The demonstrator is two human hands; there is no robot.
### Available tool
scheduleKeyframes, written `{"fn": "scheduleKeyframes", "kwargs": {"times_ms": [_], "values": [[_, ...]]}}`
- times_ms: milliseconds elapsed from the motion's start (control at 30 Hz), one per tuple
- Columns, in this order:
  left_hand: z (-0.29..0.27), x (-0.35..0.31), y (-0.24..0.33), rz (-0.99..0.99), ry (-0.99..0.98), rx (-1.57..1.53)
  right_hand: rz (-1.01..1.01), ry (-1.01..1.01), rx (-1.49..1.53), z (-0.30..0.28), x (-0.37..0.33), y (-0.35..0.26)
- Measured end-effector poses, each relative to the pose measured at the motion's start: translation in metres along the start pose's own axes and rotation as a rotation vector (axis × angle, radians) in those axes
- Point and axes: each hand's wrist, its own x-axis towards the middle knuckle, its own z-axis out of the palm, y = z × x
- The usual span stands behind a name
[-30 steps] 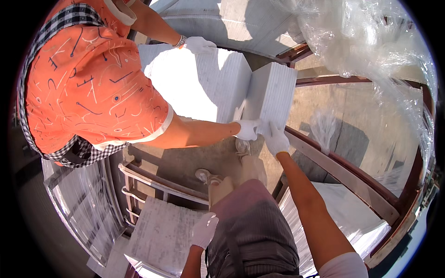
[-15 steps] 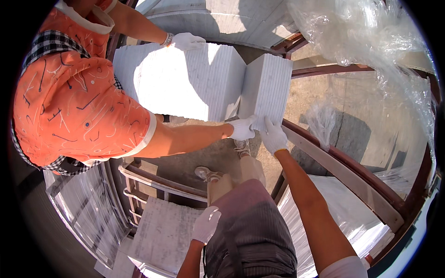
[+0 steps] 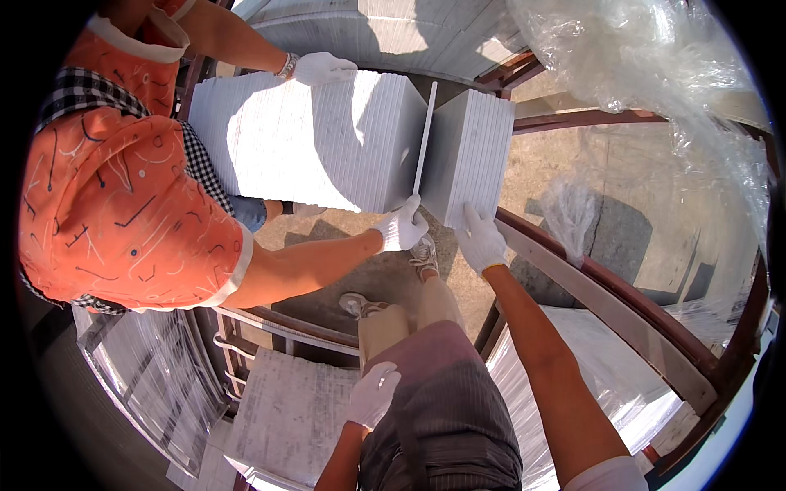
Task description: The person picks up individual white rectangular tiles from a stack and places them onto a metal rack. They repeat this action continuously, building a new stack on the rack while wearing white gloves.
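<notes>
White slabs stand on edge in two groups: a long stack (image 3: 286, 147) on the left and a shorter stack (image 3: 477, 155) on the right. My right hand (image 3: 481, 239), in a white glove, rests its outstretched fingers on the near end of the shorter stack. A single thin slab (image 3: 425, 139) stands in the gap, pinched at its near edge by a co-worker's gloved hand (image 3: 401, 226). The co-worker's other gloved hand (image 3: 324, 69) lies on top of the long stack. My left hand (image 3: 374, 395), also gloved, hangs beside my thigh, fingers loosely apart and holding nothing.
The co-worker, in an orange shirt (image 3: 135, 213), leans in from the left. A brown metal rail (image 3: 606, 303) runs along the right. Clear plastic film (image 3: 622, 57) hangs at the upper right. Another slab stack (image 3: 286, 409) sits at the lower left, beside a metal frame (image 3: 291, 327).
The co-worker's near hand has moved left, and a single slab now stands apart between the two stacks. My right hand stays at the shorter stack's end; my left hand has barely shifted.
</notes>
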Motion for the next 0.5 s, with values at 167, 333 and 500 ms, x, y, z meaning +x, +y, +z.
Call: {"fn": "scheduleKeyframes", "kwargs": {"times_ms": [167,333,500], "values": [[0.000,0.003,-0.010,0.052,0.036,0.019,0.016,0.005,-0.011,-0.002,0.000,-0.005],[0.000,0.002,-0.012,0.061,0.064,0.027,0.003,0.032,-0.004,0.000,0.000,-0.002],[-0.002,0.002,-0.009,0.037,0.030,-0.003,-0.001,0.040,-0.008,0.000,-0.001,-0.002]]}}
